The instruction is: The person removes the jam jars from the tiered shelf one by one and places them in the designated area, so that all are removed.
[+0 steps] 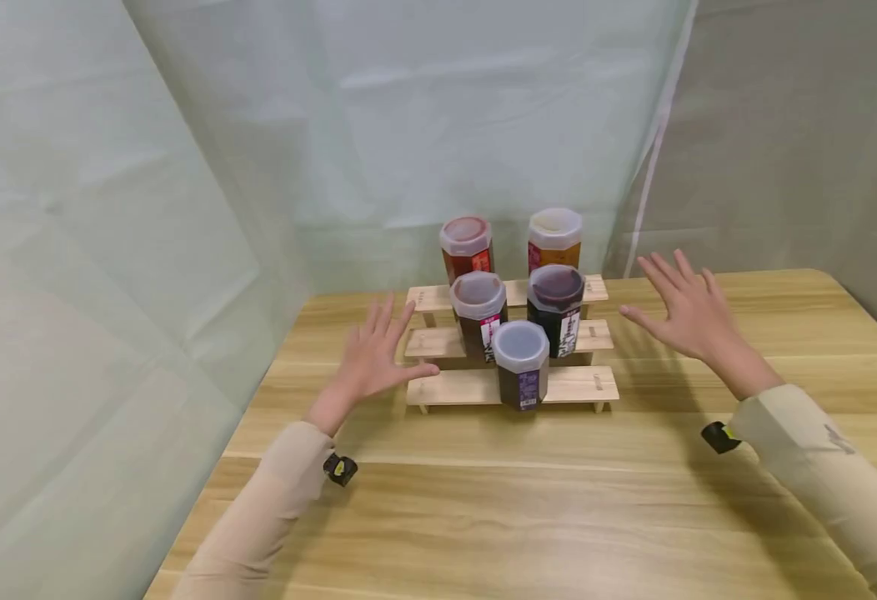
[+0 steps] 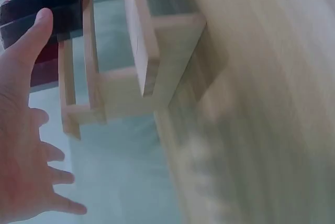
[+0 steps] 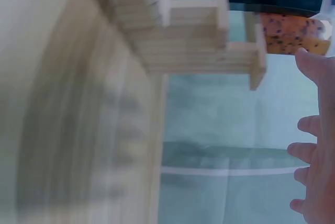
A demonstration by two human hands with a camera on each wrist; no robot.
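A three-step wooden rack (image 1: 568, 386) stands on the table and carries several lidded jars. A dark jar (image 1: 521, 365) is on the bottom step, two dark jars (image 1: 478, 314) (image 1: 555, 307) on the middle step, a red jar (image 1: 466, 247) and an orange jar (image 1: 554, 237) on top. My left hand (image 1: 377, 357) hovers just left of the rack, fingers spread, holding nothing. My right hand (image 1: 684, 308) hovers to the rack's right, also spread and empty. The left wrist view shows my left hand (image 2: 23, 145) beside the rack's end (image 2: 141, 51). In the right wrist view, my right hand (image 3: 316, 145) is near the rack (image 3: 209, 30).
The wooden table (image 1: 528, 517) reaches to its edge on the left and far right. Pale green fabric sheets (image 1: 183, 167) hang close behind and to the left. Small wrist cameras (image 1: 341, 469) sit on both sleeves.
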